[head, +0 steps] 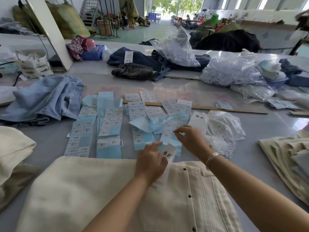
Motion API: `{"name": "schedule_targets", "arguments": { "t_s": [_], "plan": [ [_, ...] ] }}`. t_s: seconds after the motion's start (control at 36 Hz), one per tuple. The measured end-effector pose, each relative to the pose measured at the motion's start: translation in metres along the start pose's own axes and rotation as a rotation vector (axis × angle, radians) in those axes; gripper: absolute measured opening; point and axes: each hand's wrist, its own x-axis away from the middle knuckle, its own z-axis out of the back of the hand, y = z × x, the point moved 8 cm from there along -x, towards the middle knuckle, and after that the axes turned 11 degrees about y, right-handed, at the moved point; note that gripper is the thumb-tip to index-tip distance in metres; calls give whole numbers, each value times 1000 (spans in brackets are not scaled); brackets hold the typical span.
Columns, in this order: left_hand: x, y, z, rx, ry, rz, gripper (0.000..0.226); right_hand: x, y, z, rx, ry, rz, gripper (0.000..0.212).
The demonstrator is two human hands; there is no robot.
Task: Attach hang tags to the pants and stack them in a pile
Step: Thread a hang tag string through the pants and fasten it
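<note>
A white hang tag (168,158) with black handwritten characters is held in the left hand (150,162), the fingers curled round it, just above the top edge of the cream pants (103,190) spread nearest the person. The tag's lower end lies against the waistband, beside the dark buttons (187,183) that run down the fly to the right of that hand.

Just beyond and to the right, a label on a pale blue backing strip (170,131) is pinched by the right hand (190,139) between thumb and fingertips — a thin bracelet (211,159) is worn on that wrist. Further label sheets (93,129) are laid out in rows to the left of both hands.

Right of the right hand, touching its far side, a clear plastic bag (224,128) is seen. More cream pants (287,158) are stacked further right — light denim (45,99) lies far to the left.
</note>
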Motion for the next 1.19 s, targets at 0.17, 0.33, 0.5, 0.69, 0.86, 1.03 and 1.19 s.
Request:
{"name": "schedule_targets", "arguments": {
  "t_s": [0.17,0.33,0.5,0.69,0.86,1.03,1.19],
  "plan": [
    [2,0,-11,-103,-10,-97,33,-18,11,-57,280,-317,106,31],
    [2,1,-9,-163,11,-123,36,-18,12,-72,429,-376,204,33],
    [2,1,-10,-154,11,-115,33,-18,10,-75,472,-332,275,31],
    [1,2,-10,-158,13,-130,29,-24,16,-78,530,-488,368,35],
    [2,2,-10,-142,16,-130,27,-18,6,-78,626,-400,526,31],
    [2,6,-5,-122,52,-133,28,-24,10,-75,573,-465,490,37],
    [2,3,-9,-142,48,-140,22,-24,8,-75,616,-446,499,36]
  ]
}}
